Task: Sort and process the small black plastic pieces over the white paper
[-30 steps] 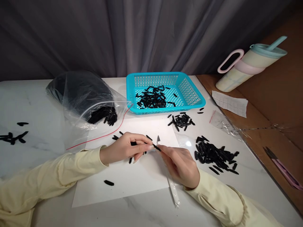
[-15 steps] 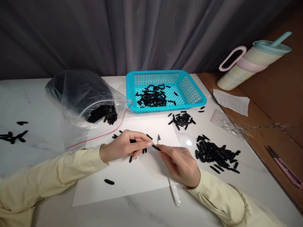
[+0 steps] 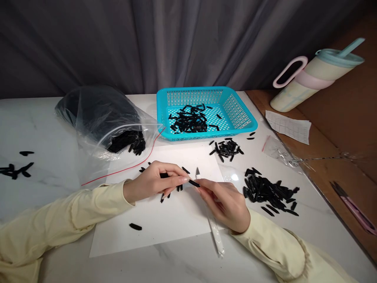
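Observation:
My left hand (image 3: 156,181) pinches a small black plastic piece (image 3: 194,183) at its fingertips, over a white paper sheet (image 3: 165,220). My right hand (image 3: 225,202) grips a slim white craft knife (image 3: 216,236); its blade tip (image 3: 198,171) points up just beside the black piece. A few more black pieces lie under my left hand, and one lone piece (image 3: 136,226) rests lower on the sheet.
A turquoise basket (image 3: 241,112) with black pieces sits behind the sheet. An open clear bag (image 3: 100,118) of pieces lies at the left. Piles of black pieces lie at right (image 3: 269,192) and near the basket (image 3: 226,149). A tumbler (image 3: 312,76) stands far right, pink scissors (image 3: 355,214) near the edge.
Both hands stay nearly in place with the piece and the knife; the view has shifted slightly, so things sit a little higher in frame.

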`<move>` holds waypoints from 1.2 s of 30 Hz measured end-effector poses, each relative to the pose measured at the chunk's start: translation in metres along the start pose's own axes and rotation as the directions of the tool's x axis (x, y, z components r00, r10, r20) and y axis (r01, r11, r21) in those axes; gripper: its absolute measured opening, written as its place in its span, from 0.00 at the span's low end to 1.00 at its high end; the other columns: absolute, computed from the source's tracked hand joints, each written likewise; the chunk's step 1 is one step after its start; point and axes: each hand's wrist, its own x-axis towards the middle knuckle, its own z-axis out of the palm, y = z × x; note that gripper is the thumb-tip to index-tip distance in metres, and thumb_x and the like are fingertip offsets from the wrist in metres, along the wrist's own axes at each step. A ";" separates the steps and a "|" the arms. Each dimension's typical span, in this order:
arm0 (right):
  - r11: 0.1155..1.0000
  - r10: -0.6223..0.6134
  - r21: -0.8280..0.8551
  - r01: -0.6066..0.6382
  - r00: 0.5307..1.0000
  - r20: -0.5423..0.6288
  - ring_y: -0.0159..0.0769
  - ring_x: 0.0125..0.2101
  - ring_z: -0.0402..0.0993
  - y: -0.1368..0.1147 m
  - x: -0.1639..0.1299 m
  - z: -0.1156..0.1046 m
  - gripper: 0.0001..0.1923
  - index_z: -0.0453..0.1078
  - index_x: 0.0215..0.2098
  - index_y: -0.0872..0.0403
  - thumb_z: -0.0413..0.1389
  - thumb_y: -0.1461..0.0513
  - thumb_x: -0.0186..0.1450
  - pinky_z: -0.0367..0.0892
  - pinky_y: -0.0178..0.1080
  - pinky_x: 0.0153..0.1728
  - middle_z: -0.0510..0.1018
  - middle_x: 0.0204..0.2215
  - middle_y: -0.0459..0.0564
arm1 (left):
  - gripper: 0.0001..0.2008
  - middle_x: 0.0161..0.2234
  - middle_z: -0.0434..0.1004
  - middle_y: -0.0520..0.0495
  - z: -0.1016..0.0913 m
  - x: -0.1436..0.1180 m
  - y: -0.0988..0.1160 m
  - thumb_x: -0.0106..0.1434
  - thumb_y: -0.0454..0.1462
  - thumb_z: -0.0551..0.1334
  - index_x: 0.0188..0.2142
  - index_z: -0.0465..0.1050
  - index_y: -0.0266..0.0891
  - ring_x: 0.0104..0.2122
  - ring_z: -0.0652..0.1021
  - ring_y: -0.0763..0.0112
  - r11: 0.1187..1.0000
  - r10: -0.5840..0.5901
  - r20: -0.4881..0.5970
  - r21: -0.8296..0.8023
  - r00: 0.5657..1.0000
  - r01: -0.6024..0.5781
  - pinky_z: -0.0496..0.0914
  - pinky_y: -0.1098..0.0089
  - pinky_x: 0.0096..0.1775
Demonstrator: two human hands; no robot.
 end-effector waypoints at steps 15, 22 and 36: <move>0.987 -0.113 -0.117 0.114 0.993 0.015 0.28 0.15 0.63 -0.001 0.003 0.002 0.03 0.64 0.37 0.58 0.49 0.69 0.65 0.58 0.33 0.18 0.67 0.16 0.42 | 0.20 0.11 0.64 0.56 0.007 -0.003 0.000 0.60 0.42 0.60 0.47 0.73 0.30 0.13 0.58 0.82 0.996 -0.086 0.089 -0.004 0.992 0.087 0.51 0.76 0.17; 0.929 -0.243 -0.276 0.247 0.969 0.048 0.30 0.15 0.61 -0.007 0.007 0.004 0.06 0.63 0.30 0.56 0.50 0.69 0.65 0.53 0.36 0.17 0.65 0.14 0.42 | 0.15 0.11 0.61 0.57 0.017 -0.005 0.002 0.62 0.41 0.58 0.40 0.76 0.31 0.13 0.60 0.81 0.997 -0.036 0.046 0.067 0.998 0.033 0.54 0.75 0.19; 0.881 0.291 0.305 -0.362 0.922 0.255 0.27 0.19 0.61 -0.007 0.013 -0.009 0.12 0.60 0.30 0.54 0.42 0.61 0.69 0.59 0.31 0.21 0.67 0.20 0.43 | 0.10 0.13 0.63 0.59 0.011 -0.003 -0.004 0.62 0.40 0.58 0.34 0.69 0.34 0.15 0.63 0.81 0.992 0.011 0.156 0.119 0.988 -0.029 0.59 0.76 0.23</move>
